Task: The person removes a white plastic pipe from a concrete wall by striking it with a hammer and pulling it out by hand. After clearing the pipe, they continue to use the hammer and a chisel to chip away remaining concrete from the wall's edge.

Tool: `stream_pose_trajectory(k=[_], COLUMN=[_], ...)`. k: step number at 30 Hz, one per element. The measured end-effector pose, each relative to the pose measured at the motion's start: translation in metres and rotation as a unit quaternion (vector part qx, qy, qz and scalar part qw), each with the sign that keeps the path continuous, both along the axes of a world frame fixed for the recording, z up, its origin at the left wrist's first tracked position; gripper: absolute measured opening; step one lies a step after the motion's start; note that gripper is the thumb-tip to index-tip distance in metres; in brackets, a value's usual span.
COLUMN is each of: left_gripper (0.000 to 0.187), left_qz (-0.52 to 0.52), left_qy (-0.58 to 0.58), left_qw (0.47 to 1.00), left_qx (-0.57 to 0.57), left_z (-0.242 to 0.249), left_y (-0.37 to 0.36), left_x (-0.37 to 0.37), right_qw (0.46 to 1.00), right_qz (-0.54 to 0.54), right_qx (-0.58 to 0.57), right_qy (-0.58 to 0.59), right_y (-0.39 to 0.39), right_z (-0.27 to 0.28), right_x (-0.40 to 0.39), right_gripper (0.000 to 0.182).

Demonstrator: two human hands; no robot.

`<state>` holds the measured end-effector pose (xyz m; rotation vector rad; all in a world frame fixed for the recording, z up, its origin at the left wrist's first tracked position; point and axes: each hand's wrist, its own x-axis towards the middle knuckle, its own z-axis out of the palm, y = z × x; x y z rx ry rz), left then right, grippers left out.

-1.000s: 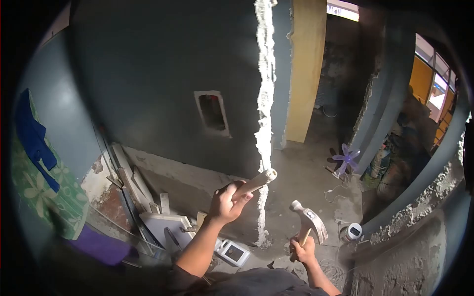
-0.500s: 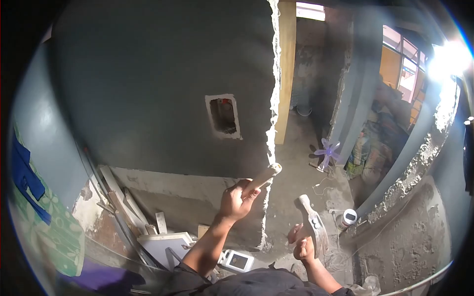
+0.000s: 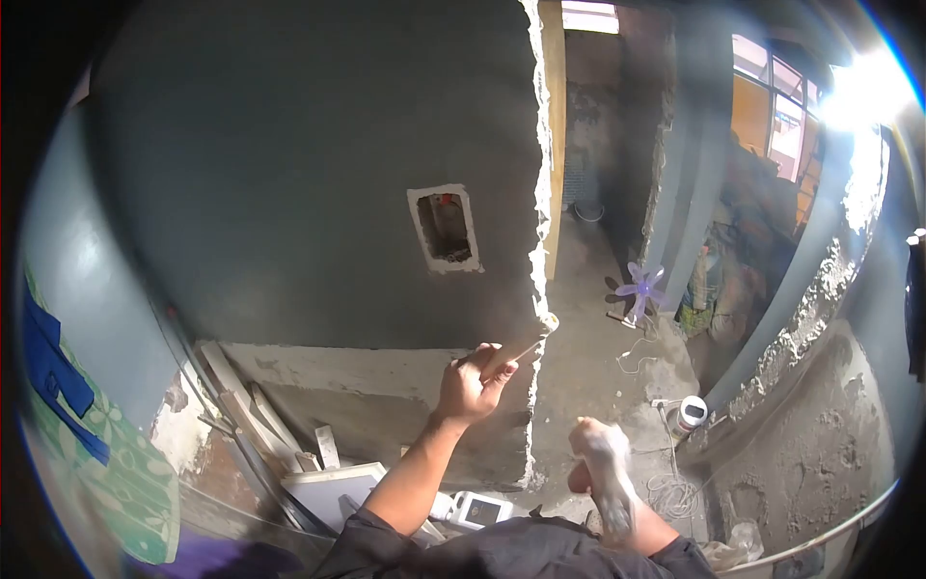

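Note:
My left hand [image 3: 469, 388] is closed around a pale, rod-shaped tool [image 3: 521, 349]. Its round end sticks out to the right, beside the rough, broken edge [image 3: 540, 236] of the dark grey wall [image 3: 280, 183]. What lies at the tool's other end is hidden by my fingers. Lower down and to the right, my right hand [image 3: 579, 479] grips a hammer with a whitish, dusty head [image 3: 600, 446]. Motion blurs the hammer, and its handle is mostly hidden.
A recessed box opening [image 3: 446, 230] is cut into the wall. Boards [image 3: 253, 410] lean at lower left, near a white-framed device [image 3: 480, 510]. Rightward are a purple flower-shaped object [image 3: 640, 289], a white round container [image 3: 692, 412], a loose cable [image 3: 675, 497] and a plastered low wall [image 3: 801, 449].
The hammer and my right hand have shifted, and the hammer head now appears lower and blurred. My left hand has moved slightly right and down with its tool. The view has shifted slightly.

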<state>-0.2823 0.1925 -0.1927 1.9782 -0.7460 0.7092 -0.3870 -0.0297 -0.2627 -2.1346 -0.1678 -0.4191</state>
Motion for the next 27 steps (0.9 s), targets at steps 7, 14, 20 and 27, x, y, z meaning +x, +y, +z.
stream_pose_trajectory(k=[7, 14, 20, 27], left_gripper=[0.03, 0.028, 0.026, 0.03], left_qz=[0.006, 0.002, -0.015, -0.008], left_qy=[-0.011, -0.026, -0.027, 0.009], left_qw=[1.0, 1.0, 1.0, 1.0], left_qx=[0.0, 0.0, 0.003, -0.01], left_z=[-0.004, -0.005, -0.005, -0.003], left_y=[0.003, 0.005, 0.01, 0.006], left_x=[0.007, 0.011, 0.014, 0.006], right_qw=[0.963, 0.979, 0.971, 0.99], right_qz=[0.026, 0.057, 0.037, 0.033], right_qx=[0.051, -0.004, 0.011, 0.071], right_qy=[-0.263, -0.197, -0.237, -0.114], right_y=[0.008, 0.001, 0.009, 0.014], right_z=[-0.014, -0.02, -0.021, 0.001], right_x=[0.005, 0.028, 0.002, 0.032], right_gripper=[0.02, 0.025, 0.024, 0.027])
